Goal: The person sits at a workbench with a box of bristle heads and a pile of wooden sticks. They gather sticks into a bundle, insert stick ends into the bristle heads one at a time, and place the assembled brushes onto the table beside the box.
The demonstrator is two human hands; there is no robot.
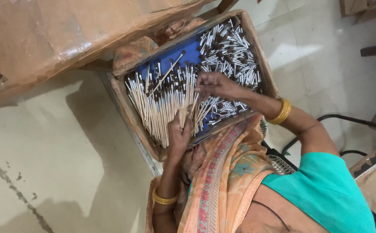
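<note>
Two hands work over the cardboard tray (121,92): my left hand (179,131) closed around a bundle of thin sticks (164,101), my right hand (213,84) pinching loose ones, so a slack grip could scatter the aligned rows.

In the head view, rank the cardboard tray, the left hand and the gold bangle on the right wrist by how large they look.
1. Cardboard tray, by far the largest.
2. Left hand, holding a bundle of sticks.
3. Gold bangle, the smallest.
</note>
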